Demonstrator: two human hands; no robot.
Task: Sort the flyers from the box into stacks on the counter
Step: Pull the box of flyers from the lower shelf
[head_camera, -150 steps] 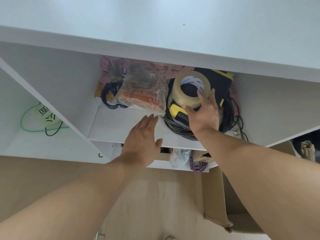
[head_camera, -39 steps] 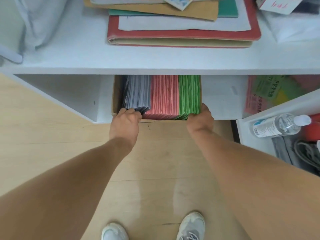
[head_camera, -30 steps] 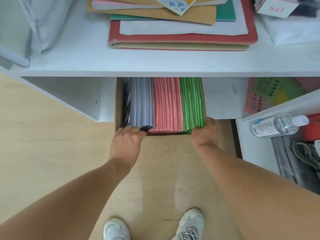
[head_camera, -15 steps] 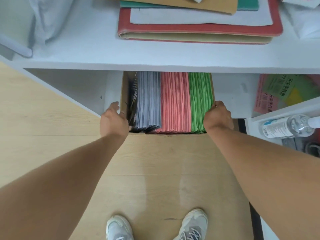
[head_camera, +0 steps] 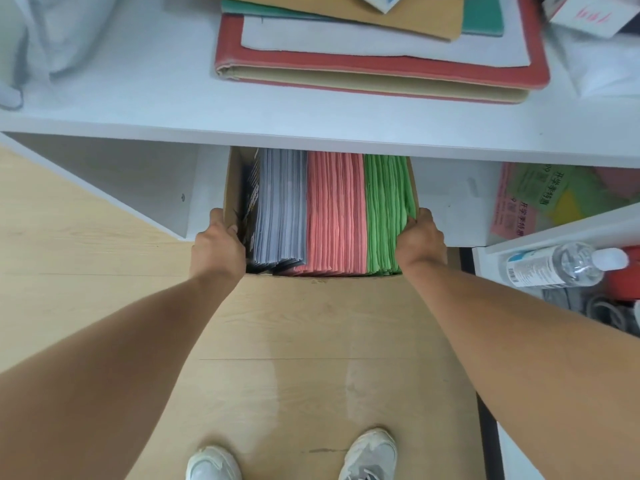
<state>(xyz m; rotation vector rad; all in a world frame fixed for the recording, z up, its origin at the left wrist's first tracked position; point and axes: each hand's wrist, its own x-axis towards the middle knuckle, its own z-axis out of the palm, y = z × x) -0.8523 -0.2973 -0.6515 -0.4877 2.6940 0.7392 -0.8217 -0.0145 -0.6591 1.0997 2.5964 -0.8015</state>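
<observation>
Sorting has not begun. The cardboard box sits half under the desk, with grey, pink and green flyers standing on edge inside. The left hand and right hand clasp its side walls; lifting and stacking remain.

A red-edged folder lies under stacked boards on the white surface. A plastic bottle lies sideways lower right, beside what may be cables.
</observation>
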